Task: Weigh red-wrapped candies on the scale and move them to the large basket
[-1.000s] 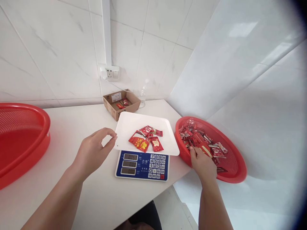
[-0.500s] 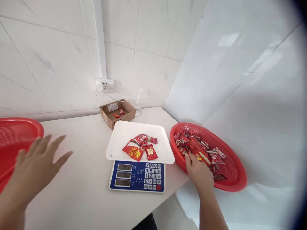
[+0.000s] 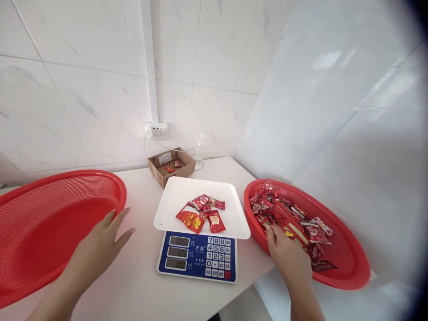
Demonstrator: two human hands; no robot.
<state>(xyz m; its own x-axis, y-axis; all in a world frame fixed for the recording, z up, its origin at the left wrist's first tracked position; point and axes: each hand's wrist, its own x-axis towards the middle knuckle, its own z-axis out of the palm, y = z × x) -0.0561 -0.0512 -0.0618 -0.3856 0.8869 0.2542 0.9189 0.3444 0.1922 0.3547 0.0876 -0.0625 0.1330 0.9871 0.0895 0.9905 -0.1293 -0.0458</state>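
My left hand (image 3: 95,249) is over the right end of a red plastic basket (image 3: 67,176) on the left, fingers stretched and thumb apart; whether it touches the rim I cannot tell. The inside of that basket shows no contents. My right hand (image 3: 287,254) is closed on the near rim of a second red basket (image 3: 351,258), which holds many red snack packets (image 3: 282,211). Its curled fingers are partly hidden. Between the hands, a digital scale (image 3: 197,256) carries a white tray (image 3: 170,200) with several red packets (image 3: 200,211) near its middle.
A small open cardboard box (image 3: 160,176) with a few red packets stands behind the tray. Beside it is a clear plastic bottle (image 3: 199,149). A wall socket (image 3: 157,131) with a cord is above. The right basket extends past the white table's (image 3: 133,290) edge.
The left basket has come further into view, moving right across the table, and my left hand has moved right. The view has shifted slightly. My right hand stays at the right basket's rim.
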